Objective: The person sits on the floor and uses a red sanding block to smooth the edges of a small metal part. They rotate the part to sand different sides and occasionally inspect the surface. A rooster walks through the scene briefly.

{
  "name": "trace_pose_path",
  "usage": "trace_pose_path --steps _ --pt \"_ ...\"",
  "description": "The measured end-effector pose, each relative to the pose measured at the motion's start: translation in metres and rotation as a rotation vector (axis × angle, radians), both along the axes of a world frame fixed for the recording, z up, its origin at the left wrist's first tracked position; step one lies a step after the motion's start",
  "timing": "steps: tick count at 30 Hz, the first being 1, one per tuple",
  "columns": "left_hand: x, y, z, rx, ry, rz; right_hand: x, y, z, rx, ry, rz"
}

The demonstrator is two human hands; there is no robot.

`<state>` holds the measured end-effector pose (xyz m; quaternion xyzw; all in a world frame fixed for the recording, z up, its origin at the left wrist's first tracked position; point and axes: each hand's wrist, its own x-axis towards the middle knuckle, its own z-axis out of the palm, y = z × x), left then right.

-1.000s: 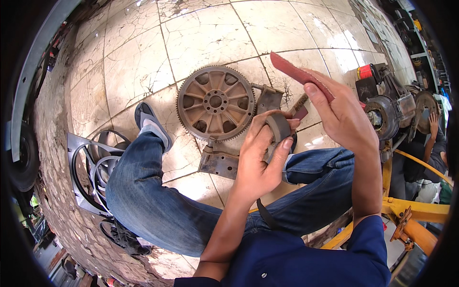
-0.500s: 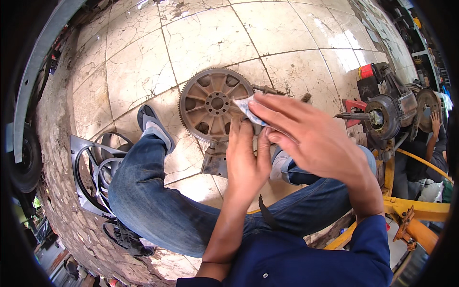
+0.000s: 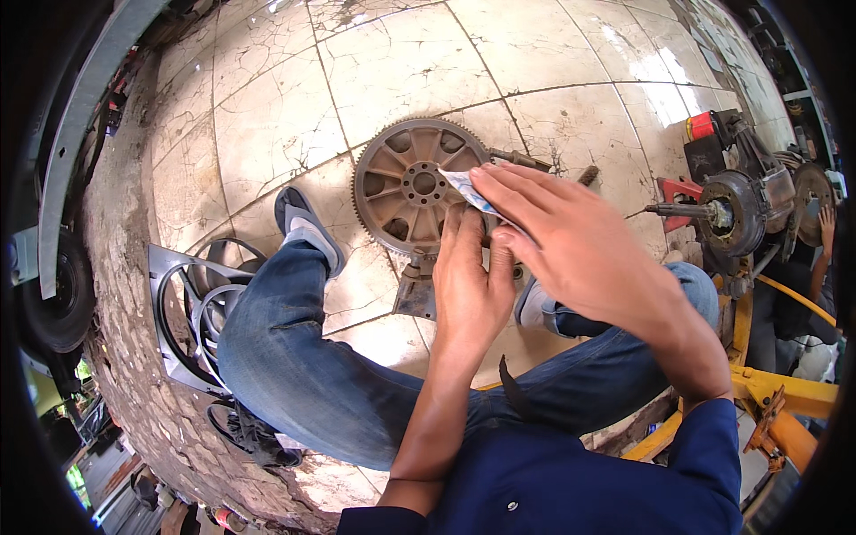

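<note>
A toothed flywheel (image 3: 383, 209), rusty brown with spokes and a ring of holes at its hub, sits between my feet in front of me. My right hand (image 3: 580, 241) reaches over its right side, its straight fingers pressed together on a folded sheet (image 3: 467, 189), whitish with blue marks. Close below it, my left hand (image 3: 470, 281) has its fingers bent and thumb up, closed round something dark that my fingers mostly hide. Both hands are above the flywheel's lower right rim. A flat dark metal piece (image 3: 415, 292) shows under the rim.
A brake drum assembly with a shaft (image 3: 733, 214) stands at the right, near a yellow metal frame (image 3: 776, 392). A fan shroud (image 3: 178, 321) lies left of my leg. Beyond the flywheel lies a bolt-like rod (image 3: 522, 160). Another person's hand (image 3: 827, 227) shows far right.
The whole view has shifted, so the scene sits farther right. My right hand with the sheet has slid slightly left over my left hand, which stays by the flywheel's rim.
</note>
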<state>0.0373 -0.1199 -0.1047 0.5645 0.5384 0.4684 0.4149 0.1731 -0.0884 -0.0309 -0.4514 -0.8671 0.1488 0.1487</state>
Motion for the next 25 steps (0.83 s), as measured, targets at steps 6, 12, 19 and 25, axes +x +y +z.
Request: trace_pose_path --steps 6,12,19,25 --pt "-0.008 0.001 0.014 -0.165 -0.439 0.017 0.033 0.012 0.036 -0.218 0.287 -0.221" --pt "-0.014 -0.003 0.031 0.048 -0.222 -0.155 0.045 0.017 0.050 -0.217 0.251 -0.428" --pt "-0.032 -0.017 0.066 0.156 -0.093 -0.185 0.044 0.009 0.063 -0.388 0.420 -0.422" --pt "-0.061 -0.014 0.100 0.237 -0.067 -0.202 0.031 0.008 0.080 -0.545 0.584 -0.383"
